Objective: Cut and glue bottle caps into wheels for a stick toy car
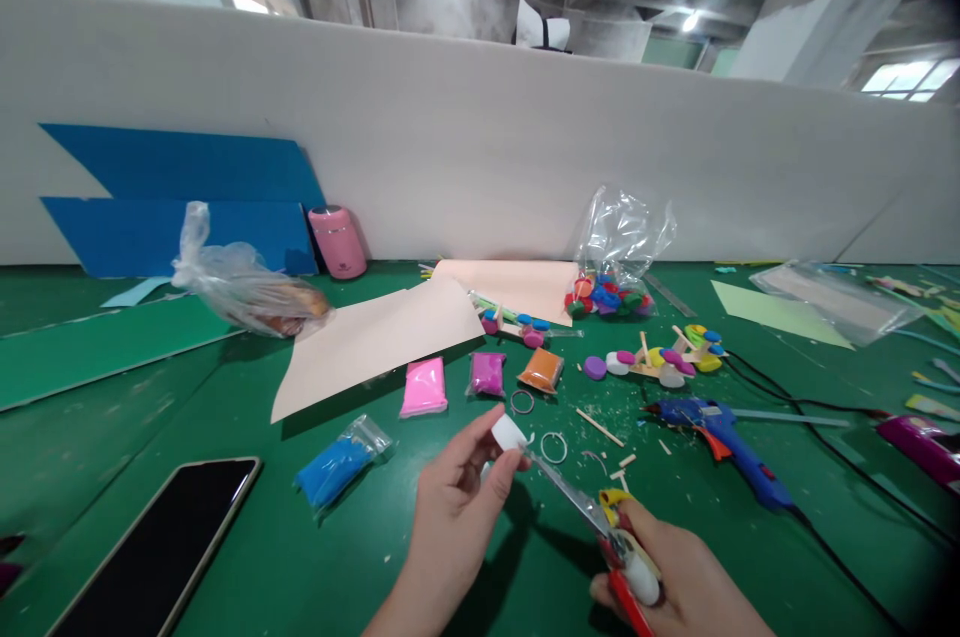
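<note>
My left hand pinches a small white plastic cap between thumb and fingers, with a thin curled strip standing off its right side. My right hand is wrapped round the handles of a pair of scissors, which show yellow, red and whitish parts. The blades point up and left, their tips at the cap's edge by my left thumb; whether they touch it is hard to tell. Just beyond lie a white plastic ring and a purplish ring. Small sticks and scraps are scattered to the right.
A blue glue gun with a cord lies right. Behind are clay packets, stick-and-cap assemblies, a bag of coloured caps and pale paper sheets. Leftward are a blue packet, a phone and a pink flask.
</note>
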Demonstrator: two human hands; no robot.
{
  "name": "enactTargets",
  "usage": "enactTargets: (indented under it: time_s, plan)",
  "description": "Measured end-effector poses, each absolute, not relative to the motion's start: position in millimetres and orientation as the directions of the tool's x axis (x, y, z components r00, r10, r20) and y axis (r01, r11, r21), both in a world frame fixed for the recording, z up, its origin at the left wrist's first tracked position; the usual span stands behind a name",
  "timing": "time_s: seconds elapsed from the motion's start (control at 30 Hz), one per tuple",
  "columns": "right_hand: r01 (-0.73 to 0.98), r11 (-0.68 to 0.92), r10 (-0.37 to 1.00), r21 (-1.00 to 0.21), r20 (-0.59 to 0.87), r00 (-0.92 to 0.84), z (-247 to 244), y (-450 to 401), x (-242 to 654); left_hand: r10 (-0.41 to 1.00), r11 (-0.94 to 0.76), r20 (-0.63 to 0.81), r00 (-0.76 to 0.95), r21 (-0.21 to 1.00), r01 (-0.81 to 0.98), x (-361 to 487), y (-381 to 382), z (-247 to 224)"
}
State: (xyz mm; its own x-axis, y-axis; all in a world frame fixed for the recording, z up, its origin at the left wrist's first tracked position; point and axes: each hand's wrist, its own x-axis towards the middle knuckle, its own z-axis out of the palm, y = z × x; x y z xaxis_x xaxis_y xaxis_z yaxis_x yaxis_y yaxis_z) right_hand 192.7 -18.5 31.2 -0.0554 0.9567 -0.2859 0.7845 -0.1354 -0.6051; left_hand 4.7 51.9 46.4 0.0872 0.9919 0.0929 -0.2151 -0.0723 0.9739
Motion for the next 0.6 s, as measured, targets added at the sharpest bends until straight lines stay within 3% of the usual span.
enactTargets:
  time_s: [0.6]
  plan:
    - [0.779,-0.115,0.964,-0.617,-0.258,-0.062,33.3,-16.9,193.8,0.990,-0.103,0.119,0.074,0.976,-0.192,5.2,54.3,46.5]
